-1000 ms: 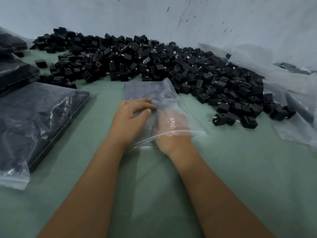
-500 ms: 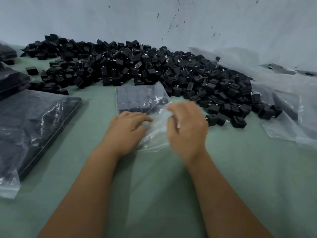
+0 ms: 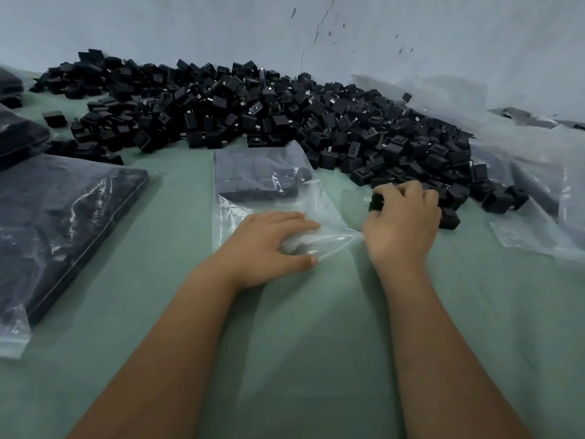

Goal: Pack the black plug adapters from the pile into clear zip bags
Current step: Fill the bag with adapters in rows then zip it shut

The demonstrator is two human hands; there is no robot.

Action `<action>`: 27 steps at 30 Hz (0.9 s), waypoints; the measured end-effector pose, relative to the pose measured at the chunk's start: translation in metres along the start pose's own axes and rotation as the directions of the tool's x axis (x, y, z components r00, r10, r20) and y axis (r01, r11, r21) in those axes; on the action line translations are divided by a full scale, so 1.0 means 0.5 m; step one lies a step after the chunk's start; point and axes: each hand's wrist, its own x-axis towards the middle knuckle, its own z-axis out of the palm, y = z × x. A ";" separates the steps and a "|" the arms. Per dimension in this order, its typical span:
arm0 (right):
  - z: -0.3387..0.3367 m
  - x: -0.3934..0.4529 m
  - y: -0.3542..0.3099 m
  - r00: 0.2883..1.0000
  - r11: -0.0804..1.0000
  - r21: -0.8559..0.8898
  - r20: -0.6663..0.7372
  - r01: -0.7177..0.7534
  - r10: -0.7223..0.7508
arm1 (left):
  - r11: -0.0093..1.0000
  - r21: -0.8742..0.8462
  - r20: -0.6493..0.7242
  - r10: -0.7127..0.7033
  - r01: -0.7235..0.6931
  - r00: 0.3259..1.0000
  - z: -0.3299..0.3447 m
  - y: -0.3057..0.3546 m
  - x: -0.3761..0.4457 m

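A big pile of black plug adapters (image 3: 285,115) stretches across the far side of the green table. In front of it lies a clear zip bag (image 3: 269,188) with a flat layer of adapters in its far end. My left hand (image 3: 269,245) grips the bag's near mouth edge, thumb under the plastic and fingers on top. My right hand (image 3: 402,223) is at the pile's near right edge, fingers curled round a black adapter (image 3: 376,202).
A filled zip bag of adapters (image 3: 60,223) lies at the left, more dark filled bags (image 3: 19,137) behind it. Loose clear plastic sheeting (image 3: 531,185) covers the right side. A pale wall (image 3: 411,33) rises behind the pile.
My right hand came out of the bag and moved right to the pile, where it now grips an adapter. My left hand stayed on the bag's mouth.
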 end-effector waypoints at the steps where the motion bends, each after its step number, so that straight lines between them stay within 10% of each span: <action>1: -0.002 -0.001 -0.005 0.999 0.999 0.044 -0.034 -0.003 0.004 | 1.000 -0.020 0.011 -0.022 0.022 1.000 0.000 -0.004 0.005; 4: -0.024 -0.003 -0.027 0.992 0.937 0.349 -0.116 -0.014 0.058 | 0.934 -0.334 0.030 -0.125 0.128 0.992 -0.007 -0.014 0.017; 8: -0.050 -0.035 -0.070 0.912 0.789 0.493 -0.359 0.367 -0.200 | 0.814 -0.515 0.105 -0.252 0.270 0.962 -0.012 -0.016 0.031; 14: -0.045 -0.107 -0.154 0.907 0.622 0.701 -0.083 0.348 -0.414 | 0.816 -0.522 0.056 -0.260 0.250 0.964 -0.030 -0.013 0.024; 27: -0.064 -0.114 -0.161 0.842 0.722 0.450 -0.153 0.525 -0.517 | 0.588 -0.804 -0.045 -0.214 0.092 0.976 -0.034 -0.020 0.003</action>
